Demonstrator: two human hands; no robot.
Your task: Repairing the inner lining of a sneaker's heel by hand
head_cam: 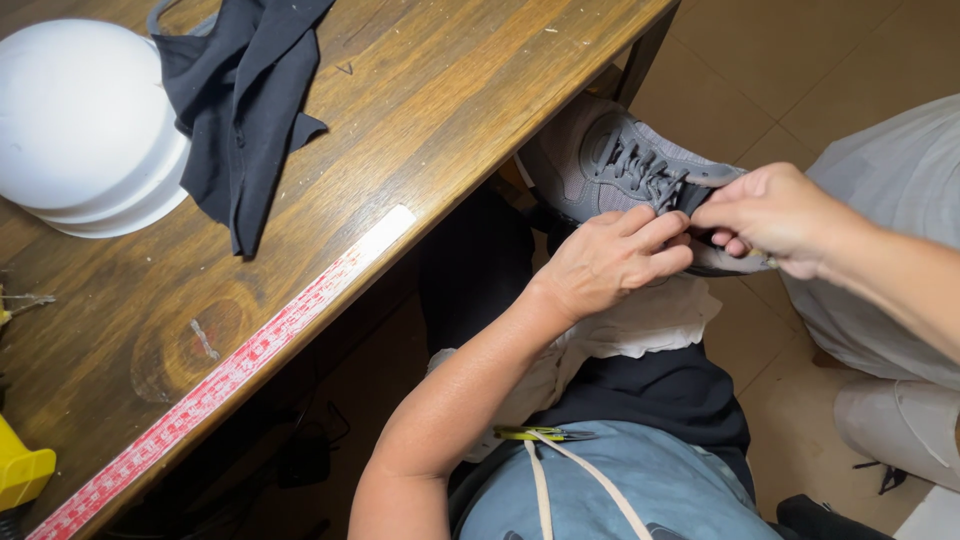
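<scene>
A grey laced sneaker (610,150) rests on my lap, partly under the edge of the wooden table (420,110). My left hand (612,262) lies against the shoe's side with its fingers curled at the tongue, where the dark laces (645,172) end. My right hand (775,215) reaches in from the right and pinches at the shoe's collar, fingers closed on it. A white cloth (650,320) is bunched under the shoe. The heel of the shoe is hidden behind my hands.
Stacked white hard hats (85,125) and a dark cloth (240,100) lie on the table. A red and white measuring tape (230,370) runs along its edge, with a yellow tool (20,475) at the left. Small yellow-green snips (535,433) lie on my lap.
</scene>
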